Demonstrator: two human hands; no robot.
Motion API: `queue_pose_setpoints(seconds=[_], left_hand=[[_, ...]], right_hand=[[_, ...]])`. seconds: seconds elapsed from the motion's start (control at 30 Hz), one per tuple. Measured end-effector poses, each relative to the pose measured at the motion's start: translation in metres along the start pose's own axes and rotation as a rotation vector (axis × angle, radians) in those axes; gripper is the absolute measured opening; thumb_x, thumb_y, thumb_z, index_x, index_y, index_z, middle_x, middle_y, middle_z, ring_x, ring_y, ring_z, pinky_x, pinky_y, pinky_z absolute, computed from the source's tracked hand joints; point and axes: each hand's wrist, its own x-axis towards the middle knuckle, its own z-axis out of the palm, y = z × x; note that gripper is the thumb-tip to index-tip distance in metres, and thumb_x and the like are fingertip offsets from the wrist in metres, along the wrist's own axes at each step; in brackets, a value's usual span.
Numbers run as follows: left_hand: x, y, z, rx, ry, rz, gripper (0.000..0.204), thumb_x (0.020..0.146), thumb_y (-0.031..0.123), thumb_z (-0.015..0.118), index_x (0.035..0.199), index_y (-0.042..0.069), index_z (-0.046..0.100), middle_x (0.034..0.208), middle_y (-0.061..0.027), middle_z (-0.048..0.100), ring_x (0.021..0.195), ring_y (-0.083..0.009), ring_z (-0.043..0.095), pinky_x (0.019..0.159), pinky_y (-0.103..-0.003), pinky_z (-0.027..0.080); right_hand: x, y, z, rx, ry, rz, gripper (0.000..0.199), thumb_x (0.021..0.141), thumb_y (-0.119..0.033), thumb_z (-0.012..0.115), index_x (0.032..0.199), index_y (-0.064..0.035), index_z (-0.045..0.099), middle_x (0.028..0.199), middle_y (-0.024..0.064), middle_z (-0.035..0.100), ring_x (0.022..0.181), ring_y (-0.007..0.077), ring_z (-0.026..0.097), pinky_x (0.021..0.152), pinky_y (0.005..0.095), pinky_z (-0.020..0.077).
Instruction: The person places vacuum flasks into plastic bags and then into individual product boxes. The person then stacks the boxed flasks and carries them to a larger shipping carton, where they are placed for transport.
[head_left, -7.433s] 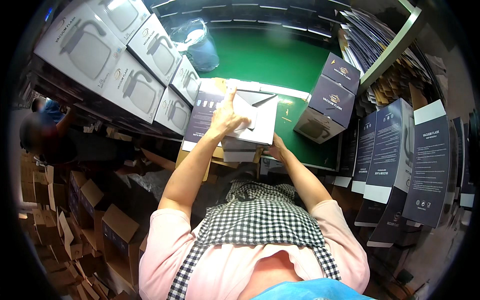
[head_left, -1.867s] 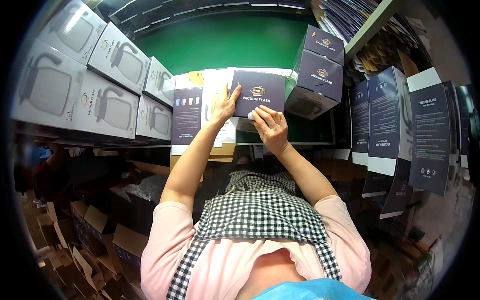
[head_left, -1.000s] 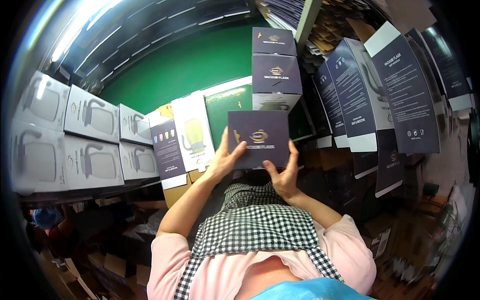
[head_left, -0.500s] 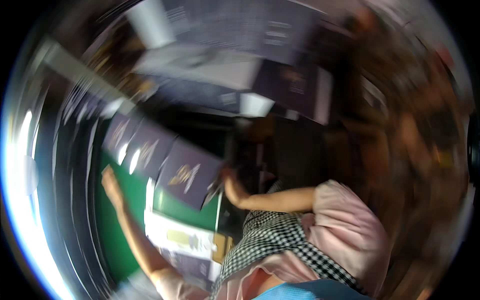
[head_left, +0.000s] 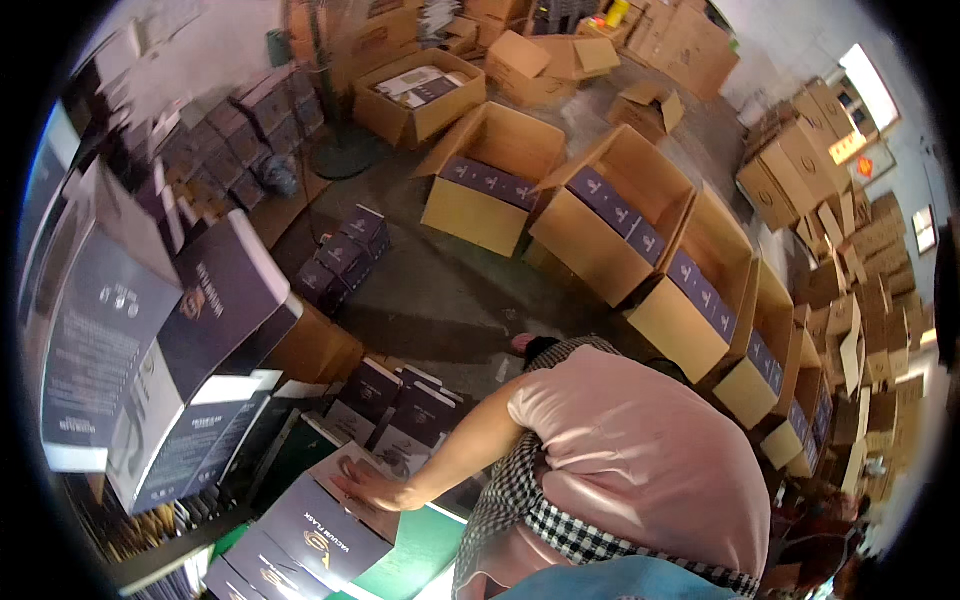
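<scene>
Along the lower left, a row of dark purple product boxes [head_left: 318, 532] lies on a green work surface [head_left: 425, 550]. My right hand [head_left: 378, 488] rests against the near end box's pinkish side, its fingers stretched out rather than wrapped round anything. My left hand is out of the picture. Just beyond my right hand stand several more purple boxes [head_left: 415, 415] with printed pictures. At the left, large unfolded purple and white cartons [head_left: 215, 320] lean upright in stacks.
Open brown cartons [head_left: 600, 255], partly filled with purple boxes, form a curved line across the floor. A small group of purple boxes [head_left: 345, 258] sits on the floor. Stacked brown cartons [head_left: 795, 175] line the far right; a round dark stand base [head_left: 345, 155] stands farther back.
The view has swung from the green surface toward the room and floor cartons. My left hand has left the picture. My right hand stays by the end of the box row.
</scene>
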Motion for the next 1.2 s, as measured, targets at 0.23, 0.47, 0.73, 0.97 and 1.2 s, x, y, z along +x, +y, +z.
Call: queue_pose_setpoints(seconds=[0.23, 0.47, 0.73, 0.97, 1.2], left_hand=[[-0.131, -0.018, 0.122, 0.086, -0.262, -0.072, 0.051, 0.095, 0.047, 0.054, 0.126, 0.007, 0.059, 0.123, -0.0106, 0.063, 0.111, -0.0238, 0.060, 0.093, -0.039, 0.050], [-0.293, -0.056, 0.305, 0.191, -0.607, -0.157, 0.051, 0.094, 0.048, 0.055, 0.125, 0.008, 0.060, 0.121, -0.0100, 0.064, 0.109, -0.0231, 0.061, 0.090, -0.038, 0.051], [-0.534, -0.134, 0.513, 0.431, -1.011, -0.215, 0.051, 0.093, 0.048, 0.056, 0.124, 0.008, 0.061, 0.119, -0.0093, 0.065, 0.106, -0.0223, 0.062, 0.086, -0.037, 0.053], [-0.703, -0.189, 0.629, 0.633, -1.337, -0.225, 0.050, 0.092, 0.049, 0.057, 0.123, 0.009, 0.062, 0.118, -0.0087, 0.065, 0.103, -0.0216, 0.064, 0.083, -0.036, 0.055], [-0.771, -0.200, 0.692, 0.721, -1.518, -0.182, 0.050, 0.092, 0.049, 0.058, 0.121, 0.010, 0.062, 0.116, -0.0082, 0.066, 0.100, -0.0209, 0.065, 0.080, -0.034, 0.056]], right_hand=[[-0.012, 0.039, -0.063, 0.240, -0.020, -0.140, 0.093, 0.092, -0.077, 0.014, 0.157, -0.0109, 0.003, 0.161, 0.0202, 0.010, 0.149, 0.0331, 0.014, 0.121, 0.0461, 0.0171], [-0.153, 0.072, -0.218, 0.547, -0.197, -0.383, 0.084, 0.096, -0.068, 0.027, 0.156, -0.0097, 0.018, 0.156, 0.0190, 0.029, 0.142, 0.0347, 0.033, 0.114, 0.0468, 0.0325], [-0.319, 0.169, -0.418, 0.480, 0.247, -0.310, 0.085, 0.094, -0.072, 0.024, 0.155, -0.0134, 0.025, 0.157, 0.0153, 0.030, 0.143, 0.0364, 0.030, 0.116, 0.0467, 0.0293], [-0.461, 0.298, -0.522, 0.286, 1.080, -0.479, 0.076, 0.097, -0.069, 0.022, 0.151, -0.0180, 0.037, 0.154, 0.0122, 0.037, 0.139, 0.0334, 0.035, 0.116, 0.0416, 0.0267], [-0.625, 0.360, -0.475, 0.826, 1.418, -0.699, 0.070, 0.101, -0.061, 0.025, 0.152, -0.0126, 0.035, 0.151, 0.0109, 0.037, 0.138, 0.0284, 0.035, 0.115, 0.0394, 0.0276]])
